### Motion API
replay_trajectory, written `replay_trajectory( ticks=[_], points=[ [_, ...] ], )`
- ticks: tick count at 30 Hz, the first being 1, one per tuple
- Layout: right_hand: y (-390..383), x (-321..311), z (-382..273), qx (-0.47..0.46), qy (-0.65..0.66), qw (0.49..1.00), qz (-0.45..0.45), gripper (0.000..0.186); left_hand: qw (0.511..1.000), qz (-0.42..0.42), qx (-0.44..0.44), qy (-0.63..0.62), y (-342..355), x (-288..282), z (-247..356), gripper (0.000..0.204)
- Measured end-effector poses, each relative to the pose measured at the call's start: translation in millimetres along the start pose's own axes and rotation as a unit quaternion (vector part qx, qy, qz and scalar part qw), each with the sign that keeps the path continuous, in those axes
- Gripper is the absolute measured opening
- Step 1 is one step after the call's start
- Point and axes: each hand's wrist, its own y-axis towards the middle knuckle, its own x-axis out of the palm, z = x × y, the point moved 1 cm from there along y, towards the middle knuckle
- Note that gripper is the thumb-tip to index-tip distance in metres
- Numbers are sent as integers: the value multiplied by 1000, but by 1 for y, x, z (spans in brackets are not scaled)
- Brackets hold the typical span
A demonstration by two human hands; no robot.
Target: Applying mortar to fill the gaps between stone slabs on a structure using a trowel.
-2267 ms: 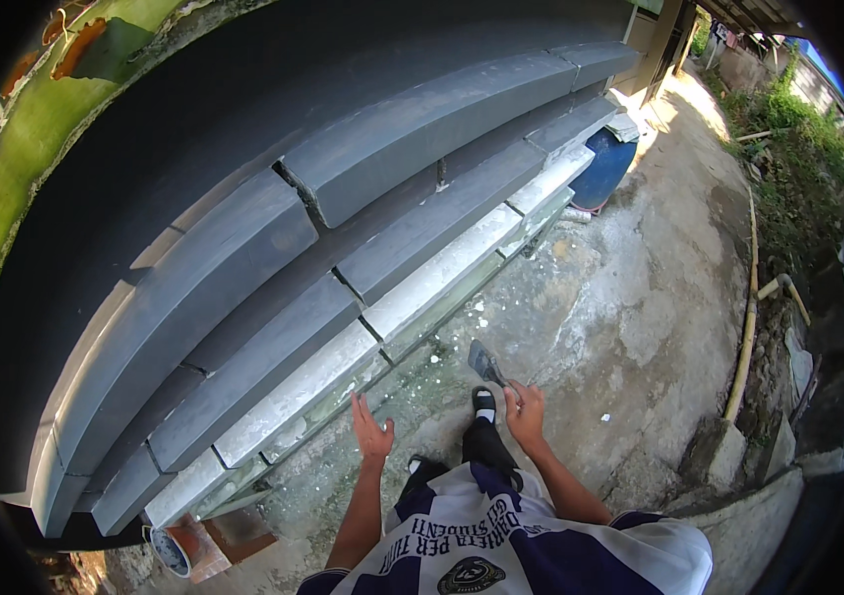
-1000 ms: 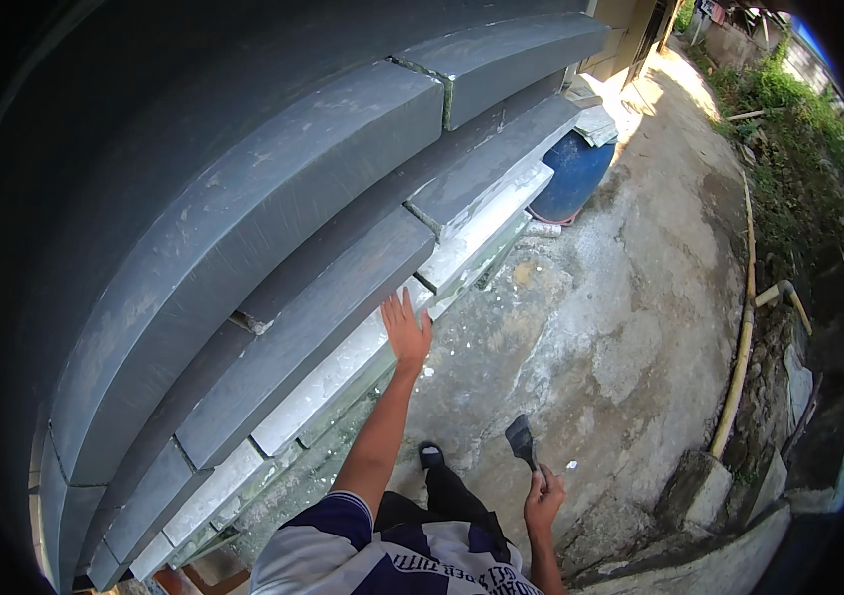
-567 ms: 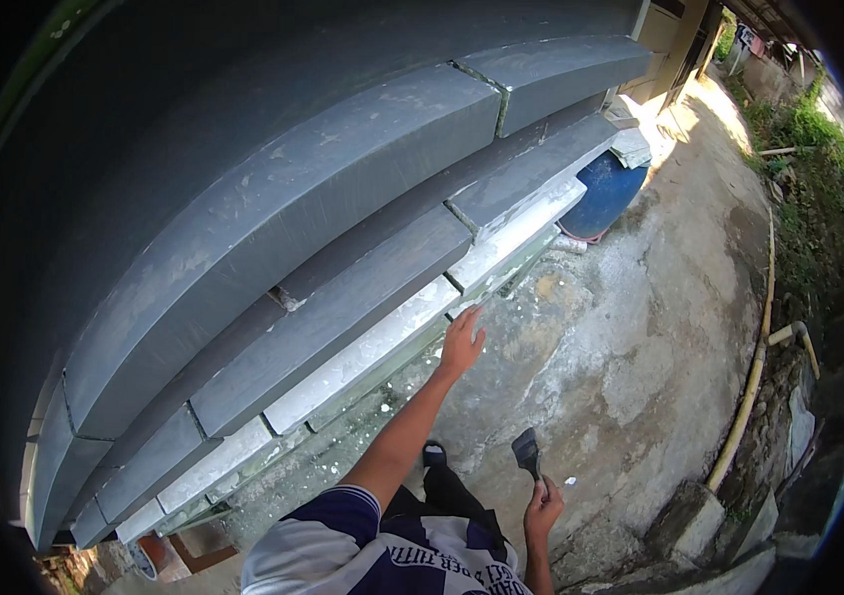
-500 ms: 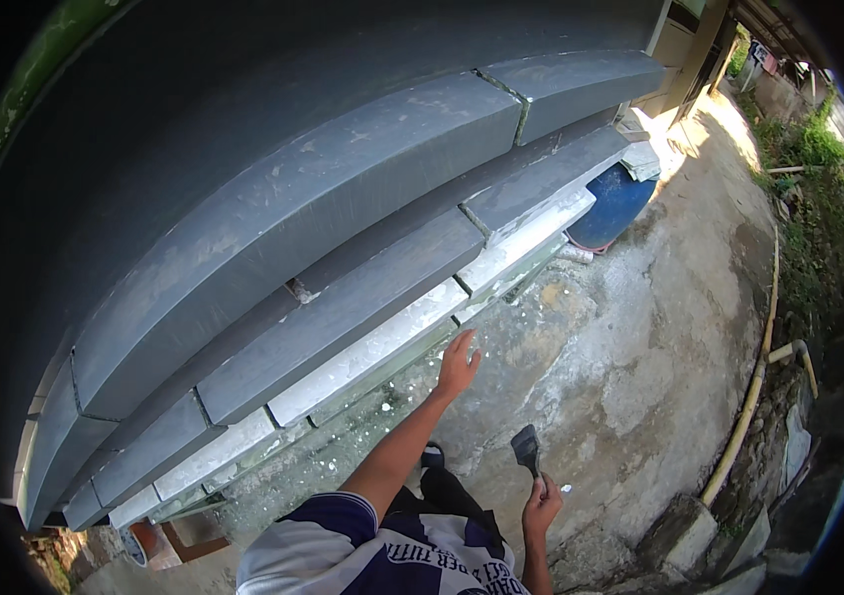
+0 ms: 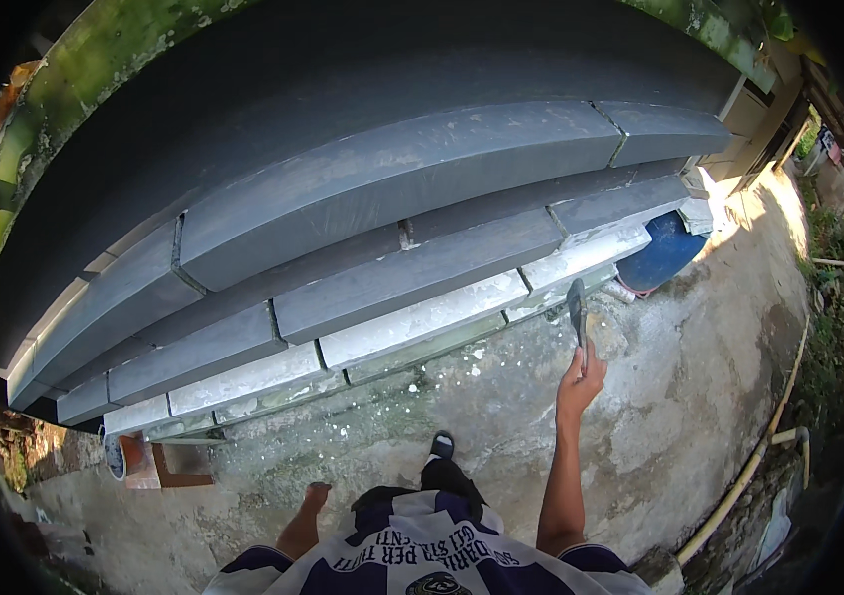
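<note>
My right hand (image 5: 581, 385) is closed round the handle of a scraper (image 5: 578, 305) with a flat, dark, widening blade. It is raised blade-up, in front of the lowest white course (image 5: 422, 319) of a stepped structure; whether the blade touches it I cannot tell. Above that course run long grey ledges (image 5: 422, 283) with narrow dark gaps between their sections. Low on the left, near my body, hangs my left hand (image 5: 317, 495); its fingers are mostly hidden, and nothing shows in it.
A blue barrel (image 5: 662, 253) stands at the far right end of the ledges. On the left lie a bucket (image 5: 116, 458) and a brown-edged board (image 5: 184, 466). White flecks dot the concrete floor (image 5: 482, 397). A pale pipe (image 5: 754, 461) runs along the right side.
My right hand has lifted the scraper forward toward the white course. My left hand has drawn back from near the ledges to my side. The view has swung to the left.
</note>
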Motion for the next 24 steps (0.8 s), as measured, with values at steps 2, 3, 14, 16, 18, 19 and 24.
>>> replay_trajectory(
  ticks=[2, 3, 14, 16, 18, 19, 24],
  points=[
    [25, 10, -33, -84, -32, 996, 18, 26, 995, 62, 82, -5, -10, -18, -21, 36],
    [29, 14, -48, -85, -61, 994, 11, 24, 986, 42, 91, -130, -31, -18, -17, 36],
    [-192, 49, -292, -221, 173, 924, -258, 23, 861, 37, -6, -507, -125, 60, -203, 36],
    [-245, 40, -311, -217, 258, 879, -336, 22, 977, 134, 69, -150, -134, 80, -274, 31],
    [-291, 30, -319, -242, 259, 849, -392, 21, 981, 174, 81, 24, -143, 82, -329, 29],
    [-305, 24, -316, -209, 251, 847, -419, 20, 990, 128, 25, -55, -144, 76, -351, 35],
    [-363, 19, -286, -120, 217, 842, -480, 19, 751, 135, -128, -634, -158, 51, -351, 34]
  ],
)
